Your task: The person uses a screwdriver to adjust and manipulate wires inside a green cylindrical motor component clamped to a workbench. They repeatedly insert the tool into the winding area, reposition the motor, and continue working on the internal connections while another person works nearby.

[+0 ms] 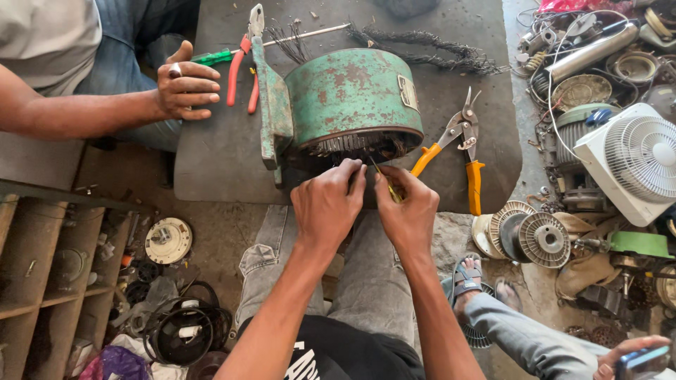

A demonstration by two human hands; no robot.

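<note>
A worn green motor housing [352, 95] lies on its side on a dark mat [211, 148], its open slotted end facing me. My left hand [329, 204] presses its fingertips against the lower rim of that opening. My right hand [406, 207] sits right beside it, gripping a thin yellow-handled tool [386, 184] that pokes toward the stator slots. Both hands are bunched together at the housing's edge. What the fingertips touch inside is hidden.
Yellow-handled snips [461, 144] lie right of the housing; red-handled pliers [241, 67] and a green screwdriver [211, 58] lie at its left. Another person's hand [184, 86] rests on the mat's left edge. A white fan [634, 158], wire spools [531, 236] and scrap crowd the right; shelves stand lower left.
</note>
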